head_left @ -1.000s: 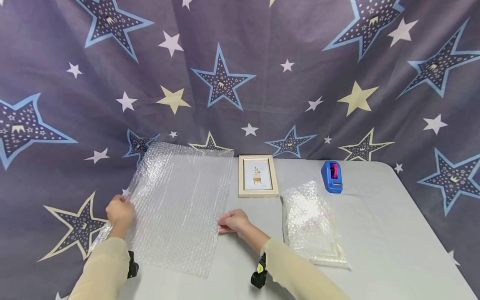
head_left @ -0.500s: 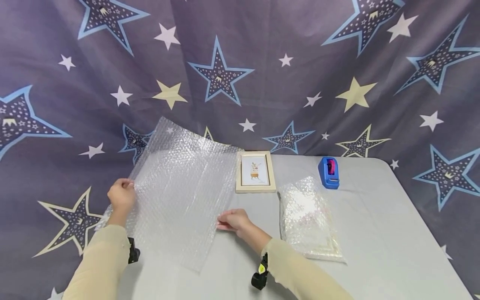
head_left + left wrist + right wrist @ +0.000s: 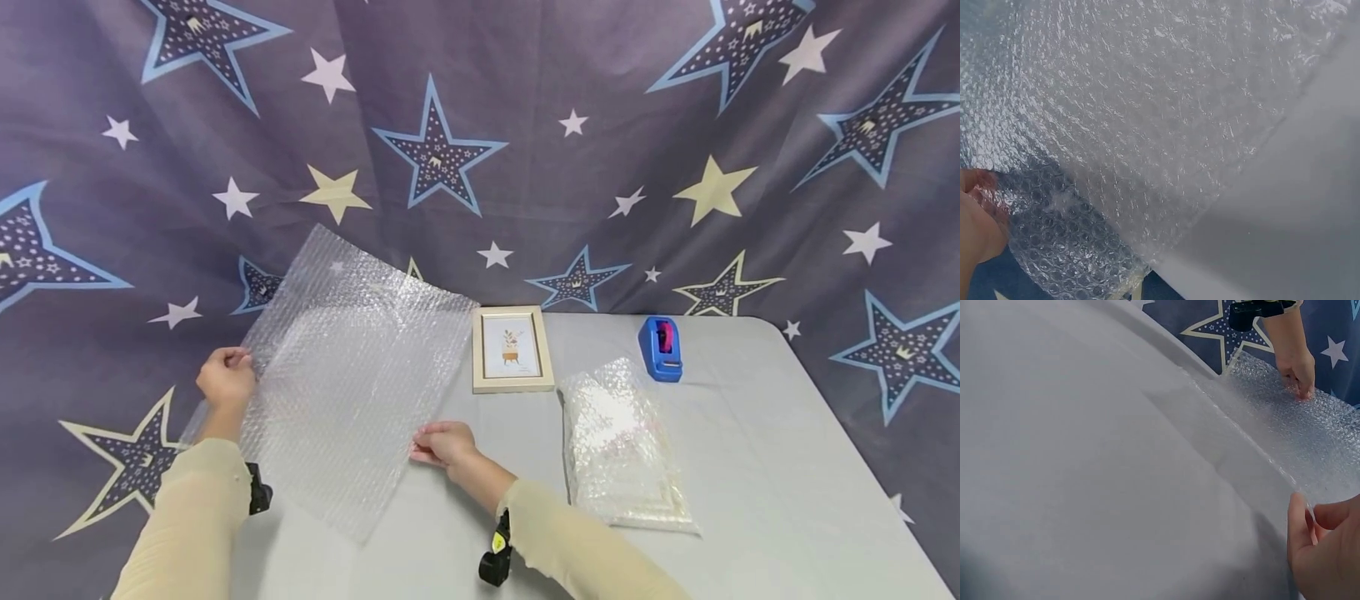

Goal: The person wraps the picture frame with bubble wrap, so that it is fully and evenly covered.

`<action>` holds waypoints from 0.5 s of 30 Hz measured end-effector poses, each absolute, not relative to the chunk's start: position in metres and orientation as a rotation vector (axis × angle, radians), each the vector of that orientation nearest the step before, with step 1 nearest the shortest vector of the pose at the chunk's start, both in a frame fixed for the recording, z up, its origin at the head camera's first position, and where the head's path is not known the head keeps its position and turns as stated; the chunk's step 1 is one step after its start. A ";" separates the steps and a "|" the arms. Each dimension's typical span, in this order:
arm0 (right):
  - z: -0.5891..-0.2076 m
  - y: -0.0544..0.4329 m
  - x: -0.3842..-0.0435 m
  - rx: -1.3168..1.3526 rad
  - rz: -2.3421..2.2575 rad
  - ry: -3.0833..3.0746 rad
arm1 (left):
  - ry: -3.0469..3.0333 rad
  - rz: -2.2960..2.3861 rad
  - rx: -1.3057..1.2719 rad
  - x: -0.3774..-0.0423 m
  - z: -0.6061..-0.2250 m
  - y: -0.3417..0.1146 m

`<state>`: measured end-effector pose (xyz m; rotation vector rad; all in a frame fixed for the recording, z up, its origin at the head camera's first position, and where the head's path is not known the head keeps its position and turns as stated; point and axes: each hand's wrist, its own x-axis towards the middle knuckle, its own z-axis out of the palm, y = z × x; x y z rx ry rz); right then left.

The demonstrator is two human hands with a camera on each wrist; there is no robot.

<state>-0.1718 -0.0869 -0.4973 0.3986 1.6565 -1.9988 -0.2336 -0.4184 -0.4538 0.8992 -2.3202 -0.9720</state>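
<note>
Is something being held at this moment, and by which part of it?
A bubble-wrap sheet: the left hand grips its left edge, the right hand its right edge.

Your pale grey, round-cornered table (image 3: 772, 450) carries a cream rectangular picture frame (image 3: 512, 348) near centre, a blue plastic tape dispenser (image 3: 660, 350) right of centre, and a flat bubble-wrapped package (image 3: 624, 454) below that; whether your clear bubble-wrap sheet (image 3: 345, 383), at left, touches the table is unclear.

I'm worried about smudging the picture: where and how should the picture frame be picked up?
Probably pinch the near border of the picture frame, coming from the near side: it seems to lie face up with that thick edge toward the wearer, while the bubble wrap sheet meets its far left corner in the head view.
</note>
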 end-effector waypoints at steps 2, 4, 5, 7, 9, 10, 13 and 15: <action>-0.498 -0.088 -0.173 0.418 -2.003 1.680 | -2.327 -0.977 0.906 -0.233 -0.456 -0.418; -0.499 -0.089 -0.174 0.427 -2.004 1.692 | -2.339 -0.972 0.895 -0.233 -0.459 -0.418; -0.499 -0.089 -0.174 0.431 -2.004 1.695 | -2.351 -0.966 0.886 -0.234 -0.460 -0.417; -0.500 -0.090 -0.175 0.434 -2.000 1.701 | -2.384 -0.963 0.860 -0.234 -0.461 -0.415; -0.501 -0.090 -0.176 0.443 -1.994 1.697 | -2.420 -0.970 0.836 -0.235 -0.462 -0.413; -0.501 -0.090 -0.176 0.448 -1.992 1.696 | -2.440 -0.977 0.824 -0.235 -0.463 -0.412; -0.502 -0.089 -0.178 0.454 -1.973 1.725 | -2.495 -0.995 0.801 -0.237 -0.464 -0.411; -0.502 -0.087 -0.178 0.458 -1.955 1.748 | -2.514 -0.999 0.793 -0.237 -0.465 -0.410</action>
